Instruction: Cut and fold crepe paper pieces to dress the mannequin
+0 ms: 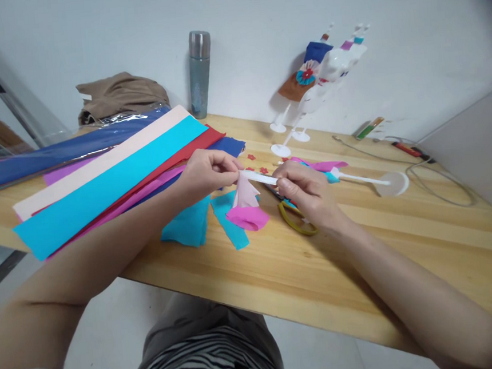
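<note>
Pinching a white strip [260, 177], left fingers [226, 164] and right fingers [288, 187] hide its ends (yellow loop [291, 223] partly covered).

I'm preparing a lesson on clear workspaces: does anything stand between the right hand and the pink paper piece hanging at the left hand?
No obstacle is visible. Only the white strip, held by the right hand, spans the gap to the pink paper piece at the left hand.

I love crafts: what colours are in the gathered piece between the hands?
The gathered piece is pale pink above, bright pink below; the head view shows it.
</note>
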`<state>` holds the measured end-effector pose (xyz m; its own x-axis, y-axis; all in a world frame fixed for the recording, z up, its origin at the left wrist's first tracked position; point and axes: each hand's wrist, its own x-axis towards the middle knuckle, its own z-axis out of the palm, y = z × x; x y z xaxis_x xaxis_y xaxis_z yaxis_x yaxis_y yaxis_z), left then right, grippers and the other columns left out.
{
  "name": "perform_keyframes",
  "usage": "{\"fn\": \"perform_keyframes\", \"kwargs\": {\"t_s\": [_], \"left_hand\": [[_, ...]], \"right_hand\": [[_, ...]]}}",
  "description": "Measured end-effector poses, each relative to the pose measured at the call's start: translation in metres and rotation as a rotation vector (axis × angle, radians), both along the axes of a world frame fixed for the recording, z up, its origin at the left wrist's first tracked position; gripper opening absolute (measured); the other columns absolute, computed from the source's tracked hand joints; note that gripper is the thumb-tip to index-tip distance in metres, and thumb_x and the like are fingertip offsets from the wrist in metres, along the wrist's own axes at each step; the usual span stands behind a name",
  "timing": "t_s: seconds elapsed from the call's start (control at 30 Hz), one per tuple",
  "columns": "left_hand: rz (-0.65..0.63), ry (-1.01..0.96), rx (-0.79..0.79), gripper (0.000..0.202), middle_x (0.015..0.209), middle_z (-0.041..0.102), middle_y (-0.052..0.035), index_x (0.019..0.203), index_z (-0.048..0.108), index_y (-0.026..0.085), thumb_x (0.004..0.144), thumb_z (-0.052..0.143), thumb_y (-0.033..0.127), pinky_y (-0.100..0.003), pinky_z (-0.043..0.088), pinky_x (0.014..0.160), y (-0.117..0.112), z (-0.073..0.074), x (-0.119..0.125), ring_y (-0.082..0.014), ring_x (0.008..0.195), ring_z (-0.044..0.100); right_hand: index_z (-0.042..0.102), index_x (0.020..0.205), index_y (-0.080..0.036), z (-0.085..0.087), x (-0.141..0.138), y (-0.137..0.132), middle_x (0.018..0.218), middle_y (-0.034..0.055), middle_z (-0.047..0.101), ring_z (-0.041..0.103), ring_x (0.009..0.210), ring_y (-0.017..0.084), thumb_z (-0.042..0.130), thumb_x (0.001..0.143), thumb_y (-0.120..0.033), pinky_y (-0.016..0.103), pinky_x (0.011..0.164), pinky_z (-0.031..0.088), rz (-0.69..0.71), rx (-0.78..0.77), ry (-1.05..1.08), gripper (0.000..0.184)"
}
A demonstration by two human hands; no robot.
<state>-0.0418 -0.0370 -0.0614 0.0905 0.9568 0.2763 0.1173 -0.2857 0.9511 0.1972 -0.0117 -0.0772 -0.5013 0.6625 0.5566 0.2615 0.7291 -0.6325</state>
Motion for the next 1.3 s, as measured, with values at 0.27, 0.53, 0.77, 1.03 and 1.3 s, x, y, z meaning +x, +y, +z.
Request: {"fn": "perform_keyframes", "kwargs": {"t_s": [0.27, 0.53, 0.77, 1.03, 1.3], "left_hand": [[-0.007, 0.039, -0.163, 0.007, 0.074, 0.069, -0.0034, 0.047, 0.064, 0.014, 0.05, 0.068, 0.01, -0.023, 0.047, 0.06, -0.004, 0.008, 0.002, -0.0112, 0.067, 0.061], [-0.045, 0.064, -0.194, 0.02, 0.067, 0.062, -0.0003, 0.045, 0.044, 0.017, 0.046, 0.062, 0.009, -0.022, 0.037, 0.053, -0.006, 0.003, 0.006, -0.0095, 0.061, 0.053], [-0.092, 0.033, -0.147, 0.021, 0.06, 0.053, 0.002, 0.05, 0.039, 0.02, 0.048, 0.057, 0.01, -0.024, 0.031, 0.054, -0.007, -0.001, 0.007, -0.0101, 0.061, 0.045], [-0.142, -0.056, -0.176, 0.022, 0.058, 0.049, 0.0017, 0.051, 0.036, 0.02, 0.049, 0.055, 0.01, -0.024, 0.026, 0.052, -0.009, -0.001, 0.007, -0.0087, 0.058, 0.04], [-0.176, -0.206, -0.25, 0.022, 0.062, 0.061, 0.0023, 0.057, 0.038, 0.02, 0.045, 0.053, 0.009, -0.021, 0.022, 0.04, -0.007, 0.002, 0.003, -0.0037, 0.041, 0.041]], "right_hand": [[0.059, 0.076, -0.024, 0.002, 0.0, -0.003, 0.073, 0.004, 0.061, 0.054, 0.069, 0.021, 0.055, 0.1, -0.041, 0.039, 0.067, 0.041, 0.056, 0.149, -0.055, 0.03], [0.063, 0.079, -0.024, 0.005, -0.001, -0.005, 0.075, 0.0043, 0.063, 0.057, 0.07, 0.022, 0.058, 0.1, -0.044, 0.039, 0.068, 0.044, 0.082, 0.196, -0.063, 0.029], [0.065, 0.075, -0.028, 0.005, -0.003, -0.01, 0.077, 0.0063, 0.064, 0.057, 0.076, 0.026, 0.059, 0.096, -0.054, 0.044, 0.073, 0.045, 0.032, 0.012, -0.053, 0.034], [0.066, 0.073, -0.026, -0.002, -0.007, -0.006, 0.074, 0.0038, 0.061, 0.054, 0.073, 0.023, 0.066, 0.093, -0.046, 0.041, 0.072, 0.042, 0.1, -0.139, 0.085, 0.029], [0.066, 0.068, -0.024, -0.005, -0.009, -0.005, 0.064, 0.0008, 0.052, 0.044, 0.061, 0.018, 0.072, 0.085, -0.06, 0.034, 0.059, 0.034, 0.12, -0.372, 0.253, 0.04]]}}
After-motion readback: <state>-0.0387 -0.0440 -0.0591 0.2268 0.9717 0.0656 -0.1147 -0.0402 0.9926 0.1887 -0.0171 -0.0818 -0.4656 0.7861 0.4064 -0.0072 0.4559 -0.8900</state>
